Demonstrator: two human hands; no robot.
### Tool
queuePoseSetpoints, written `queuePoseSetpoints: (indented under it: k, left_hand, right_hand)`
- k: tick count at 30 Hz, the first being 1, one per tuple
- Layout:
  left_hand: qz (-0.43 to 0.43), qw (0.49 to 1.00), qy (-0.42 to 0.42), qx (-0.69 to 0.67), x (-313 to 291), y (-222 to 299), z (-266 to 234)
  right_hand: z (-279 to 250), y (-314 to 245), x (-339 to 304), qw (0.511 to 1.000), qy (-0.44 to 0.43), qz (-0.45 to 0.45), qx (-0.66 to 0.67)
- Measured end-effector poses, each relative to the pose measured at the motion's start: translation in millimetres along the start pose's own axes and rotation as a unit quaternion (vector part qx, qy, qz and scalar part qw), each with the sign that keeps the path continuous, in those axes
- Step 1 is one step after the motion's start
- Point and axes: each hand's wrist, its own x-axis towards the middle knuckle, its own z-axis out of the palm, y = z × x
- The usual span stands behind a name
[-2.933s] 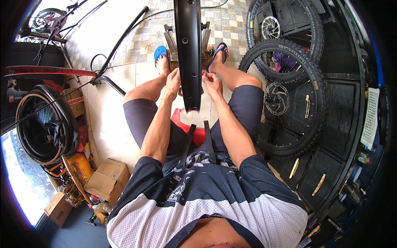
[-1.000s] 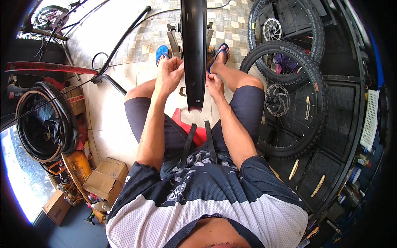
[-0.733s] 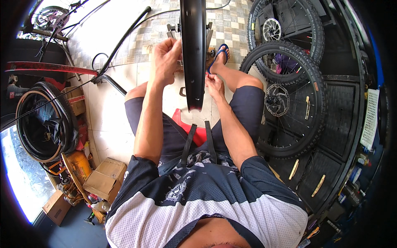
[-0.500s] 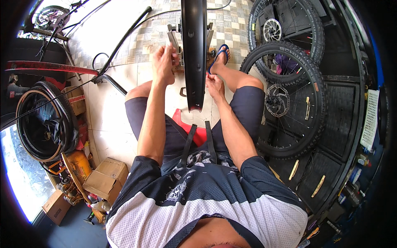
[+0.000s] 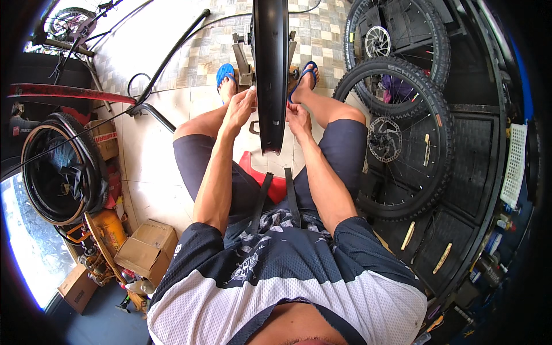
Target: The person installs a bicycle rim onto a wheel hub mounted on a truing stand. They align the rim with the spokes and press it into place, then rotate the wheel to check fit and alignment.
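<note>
A black bicycle rim (image 5: pixel 272 75) without a tire stands upright before me, seen edge-on, in a metal truing stand (image 5: pixel 244 60). My left hand (image 5: pixel 238 109) is at the rim's left side, fingers curled together with their tips close against it. On the other side my right hand (image 5: pixel 299 122) is closed in a pinch beside the rim's lower part. What either hand pinches is too small or hidden behind the fingers and the rim.
Two wheels with knobby tires, the nearer wheel (image 5: pixel 397 138) and one behind it, lean at the right. Bare tires (image 5: pixel 57 172), a cardboard box (image 5: pixel 146 250) and a red frame tube (image 5: pixel 72 92) are at the left. My feet in blue flip-flops (image 5: pixel 226 72) flank the stand.
My left hand has come down and toward the rim from beside the stand's upright, uncovering my left foot. My right hand has barely moved at the rim's right side.
</note>
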Motion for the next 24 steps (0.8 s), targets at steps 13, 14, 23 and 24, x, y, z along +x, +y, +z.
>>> queuePoseSetpoints:
  k: [13, 14, 23, 24]
  left_hand:
    - [0.082, 0.996, 0.03, 0.016, -12, 124, 6]
    - [0.094, 0.995, 0.034, -0.015, -13, 130, 4]
    - [0.02, 0.982, 0.099, -0.159, 1, 70, -4]
    - [-0.021, 0.981, 0.096, -0.166, 0, 53, -4]
  right_hand:
    - [2, 8, 3, 1.0, -0.004, -0.008, 0.002]
    - [2, 8, 3, 1.0, 0.001, 0.008, -0.002]
    - [2, 8, 3, 1.0, 0.006, 0.018, -0.001]
    - [2, 7, 2, 1.0, -0.004, -0.004, 0.013]
